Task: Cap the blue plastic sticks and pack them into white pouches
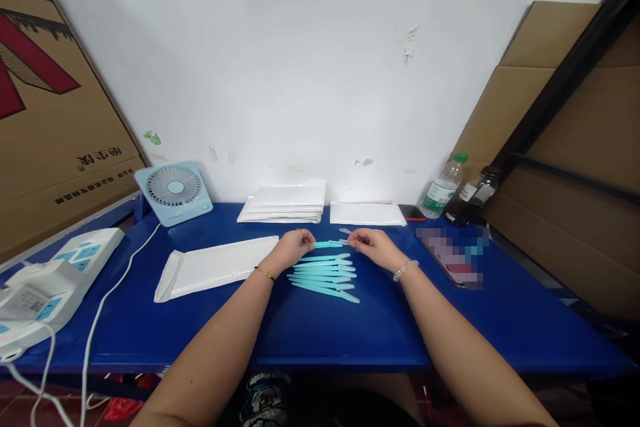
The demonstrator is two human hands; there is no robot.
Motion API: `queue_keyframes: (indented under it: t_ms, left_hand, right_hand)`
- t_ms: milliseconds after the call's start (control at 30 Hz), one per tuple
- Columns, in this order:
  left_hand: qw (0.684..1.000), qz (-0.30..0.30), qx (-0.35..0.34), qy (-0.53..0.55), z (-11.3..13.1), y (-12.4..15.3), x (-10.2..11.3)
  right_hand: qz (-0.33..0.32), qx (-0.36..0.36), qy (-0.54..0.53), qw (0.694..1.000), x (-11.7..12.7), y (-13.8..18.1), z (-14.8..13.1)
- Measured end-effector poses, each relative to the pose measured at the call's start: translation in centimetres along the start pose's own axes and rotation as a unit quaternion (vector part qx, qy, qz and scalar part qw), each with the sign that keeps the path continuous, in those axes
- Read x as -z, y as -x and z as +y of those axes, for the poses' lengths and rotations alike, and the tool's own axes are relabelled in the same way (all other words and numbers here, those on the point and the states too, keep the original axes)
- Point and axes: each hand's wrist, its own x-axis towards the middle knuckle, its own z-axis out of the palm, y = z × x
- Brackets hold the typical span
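My left hand (296, 248) pinches the end of a turquoise eyebrow razor (324, 245), which lies level above the table. At the razor's other end, the fingers of my right hand (374, 247) are closed on a small clear cap (344, 241); whether the cap sits over the blade is too small to tell. Another clear strip (345, 231) shows just behind it. Below my hands, several more turquoise eyebrow razors (325, 273) lie side by side in a loose row, their heads to the right. A long white padded envelope (215, 268) rests beside my left hand.
Stacked white envelopes (285, 203) and a single white packet (367, 213) lie by the wall. A blue fan (175, 192) and a white power strip (65, 280) stand left. A phone (450, 257), a clear bottle (444, 190) and a dark bottle (470, 200) are right.
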Motion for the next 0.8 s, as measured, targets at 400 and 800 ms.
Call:
queue_keyframes:
  t_ms: [400, 800]
  left_hand:
    - [0.998, -0.031, 0.0, 0.054, 0.6, 0.2, 0.2]
    - [0.992, 0.003, 0.025, 0.125, -0.2, -0.5, -0.1]
  right_hand:
    - [0.02, 0.007, -0.066, 0.998, -0.8, -0.2, 0.4]
    - [0.092, 0.04, 0.145, 0.984, -1.4, -2.7, 2.9]
